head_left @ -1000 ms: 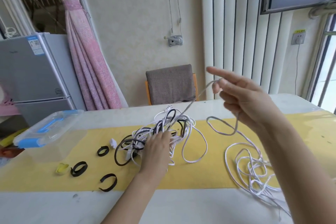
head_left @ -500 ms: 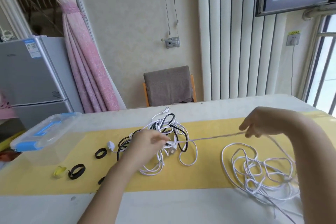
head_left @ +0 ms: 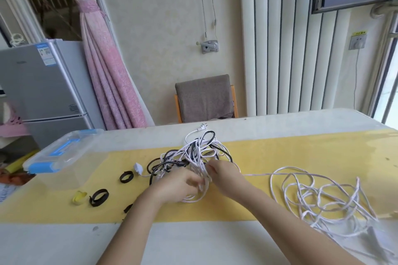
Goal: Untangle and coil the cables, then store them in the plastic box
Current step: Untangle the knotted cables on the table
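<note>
A tangle of white and black cables (head_left: 195,153) lies in the middle of the yellow runner (head_left: 301,153). My left hand (head_left: 178,185) grips white strands at the tangle's near edge. My right hand (head_left: 221,171) pinches the white cable just right of it. From there the white cable runs right to a loose pile of freed white cable (head_left: 323,198). The clear plastic box (head_left: 62,157) with blue latches stands shut at the table's left edge.
Black strap loops (head_left: 126,176) (head_left: 98,197) and a small yellow clip (head_left: 79,197) lie left of the tangle. A white plug (head_left: 202,128) pokes out behind it. A chair (head_left: 204,98) stands beyond the table, a fridge (head_left: 41,90) at the left.
My right hand came down from head height, drew the white cable out to the right, then returned to the tangle. My left hand stayed on the tangle. The freed pile grew.
</note>
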